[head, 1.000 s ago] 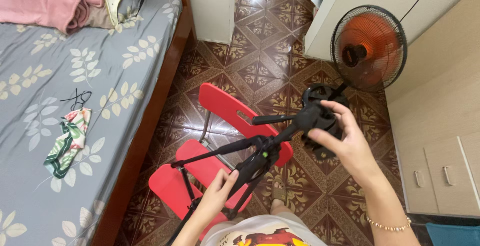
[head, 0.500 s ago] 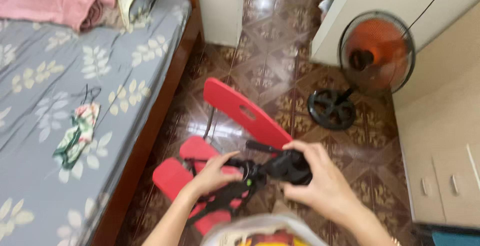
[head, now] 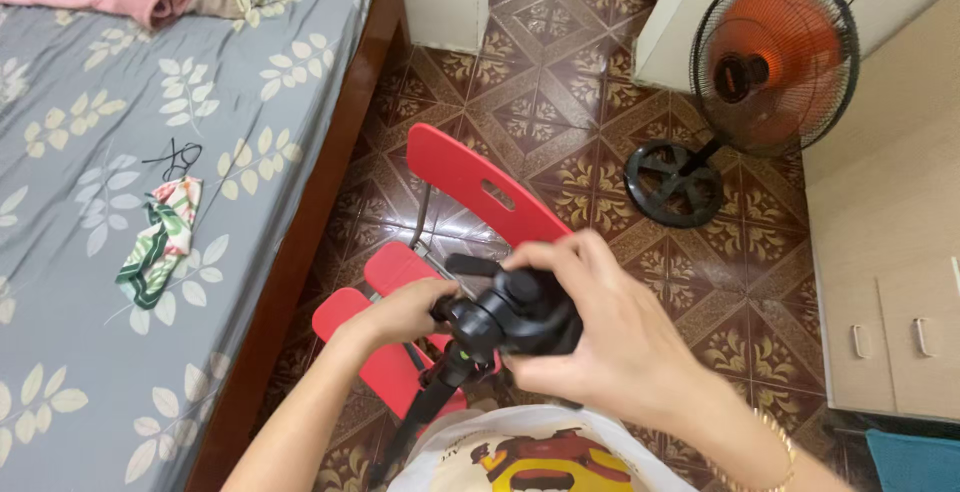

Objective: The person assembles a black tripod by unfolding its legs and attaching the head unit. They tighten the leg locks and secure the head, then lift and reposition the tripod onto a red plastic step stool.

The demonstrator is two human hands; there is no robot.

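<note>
Both hands grip a black tripod (head: 470, 352) held above the red folding chair (head: 450, 252). The right hand (head: 590, 332) wraps closed over the tripod's head, while the left hand (head: 405, 312) clasps it just below, at the neck (its legs trail down toward the person's shirt). A bed (head: 120, 282) lies to the left; an orange fan (head: 770, 62) stands well apart on the tiled floor (head: 560, 82).

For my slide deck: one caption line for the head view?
Both hands, left hand and right hand, grip a black tripod head above a red plastic chair.
</note>
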